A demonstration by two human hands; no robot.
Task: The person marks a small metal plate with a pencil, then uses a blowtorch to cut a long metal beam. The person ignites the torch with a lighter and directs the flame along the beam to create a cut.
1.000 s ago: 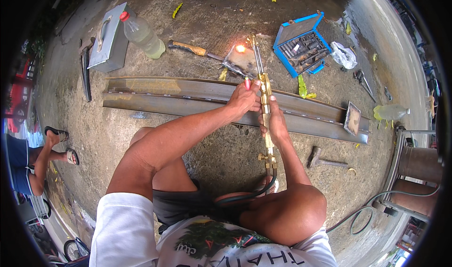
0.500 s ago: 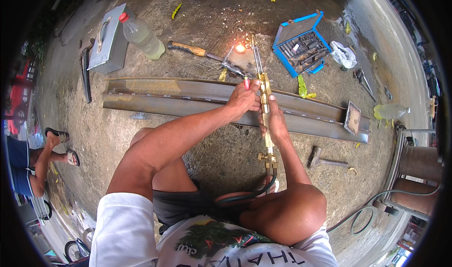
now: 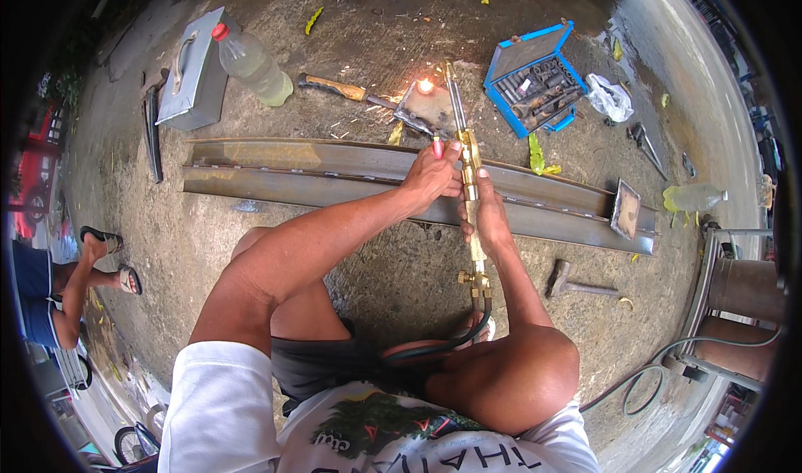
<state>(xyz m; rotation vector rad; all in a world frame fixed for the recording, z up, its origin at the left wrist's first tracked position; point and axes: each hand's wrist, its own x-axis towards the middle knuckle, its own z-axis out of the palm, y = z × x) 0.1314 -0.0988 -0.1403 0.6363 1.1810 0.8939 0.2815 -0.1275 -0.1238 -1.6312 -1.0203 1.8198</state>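
Note:
A brass cutting torch points away from me, its twin tubes running to a tip beside a bright orange glow at a small metal plate. My right hand is closed around the torch's handle. From the left, my left hand is closed too, thumb and fingertips against the torch body, with a pink lighter sticking up from it. Beneath both hands lie two long steel channels side by side. Dark hoses leave the torch's rear end toward my legs.
Left: grey metal box, bottle with red cap, wood-handled tool. Right: open blue case of sockets, plastic bag, hammer, second plate, gas cylinders. Another person's legs show far left.
The sparks that sprayed above the plate now lie lower and to its left, over the concrete. Both hands and the torch stay nearly where they were.

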